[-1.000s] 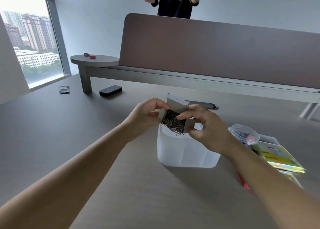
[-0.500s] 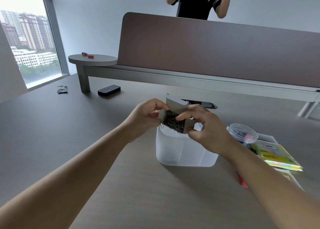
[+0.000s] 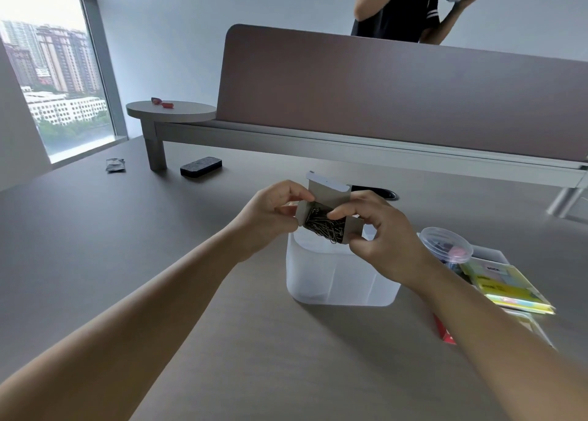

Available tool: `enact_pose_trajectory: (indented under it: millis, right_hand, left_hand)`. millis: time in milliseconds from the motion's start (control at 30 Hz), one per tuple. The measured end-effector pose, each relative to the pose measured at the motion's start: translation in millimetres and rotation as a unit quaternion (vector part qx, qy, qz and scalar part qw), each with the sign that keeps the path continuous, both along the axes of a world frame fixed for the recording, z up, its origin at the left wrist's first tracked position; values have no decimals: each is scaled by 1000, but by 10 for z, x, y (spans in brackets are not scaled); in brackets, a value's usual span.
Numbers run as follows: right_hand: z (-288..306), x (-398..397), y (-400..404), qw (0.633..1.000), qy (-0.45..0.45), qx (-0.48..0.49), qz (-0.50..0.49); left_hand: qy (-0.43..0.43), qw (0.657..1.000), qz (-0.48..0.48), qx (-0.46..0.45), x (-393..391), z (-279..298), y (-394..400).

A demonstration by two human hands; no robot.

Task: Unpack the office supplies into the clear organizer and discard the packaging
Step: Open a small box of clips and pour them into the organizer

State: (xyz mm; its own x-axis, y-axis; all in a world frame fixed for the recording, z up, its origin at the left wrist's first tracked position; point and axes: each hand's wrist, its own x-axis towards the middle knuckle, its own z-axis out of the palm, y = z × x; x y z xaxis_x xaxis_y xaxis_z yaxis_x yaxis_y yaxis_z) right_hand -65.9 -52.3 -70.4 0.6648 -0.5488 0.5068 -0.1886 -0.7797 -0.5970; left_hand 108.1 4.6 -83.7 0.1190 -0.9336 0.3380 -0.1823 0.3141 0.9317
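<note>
A small cardboard box [image 3: 331, 194] with its flap up is held over the clear organizer [image 3: 337, 277] in the middle of the table. Inside the open box lies a tangle of metal paper clips [image 3: 324, 225]. My left hand [image 3: 270, 217] grips the box's left end. My right hand [image 3: 381, 239] holds its right end, with the forefinger reaching over the clips. The box tilts toward me, its mouth above the organizer's near-left rim. The inside of the organizer is hard to see through its frosted wall.
Right of the organizer stand a clear round tub with a lid [image 3: 445, 245], a pack of coloured sticky notes [image 3: 506, 287], a white tray [image 3: 488, 253] and something red [image 3: 444, 331]. A black eraser [image 3: 201, 166] and a small packet [image 3: 115, 165] lie far left. Another person [image 3: 401, 6] stands behind the divider [image 3: 397, 92].
The box has tipped a little more toward me over the organizer. My hands stay on it. The person behind the divider has shifted right.
</note>
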Motion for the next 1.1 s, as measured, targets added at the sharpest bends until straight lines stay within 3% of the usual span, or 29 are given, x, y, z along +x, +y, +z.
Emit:
enact_pose_trajectory:
  millis: [300,1100]
  right_hand:
    - [23,56,59,998,62,-25,4]
    - [23,38,100,995,50,-82,-24]
  left_hand:
    - [-23,998,46,-21,57,25,52]
    - [-30,995,90,-37,-35,53,93]
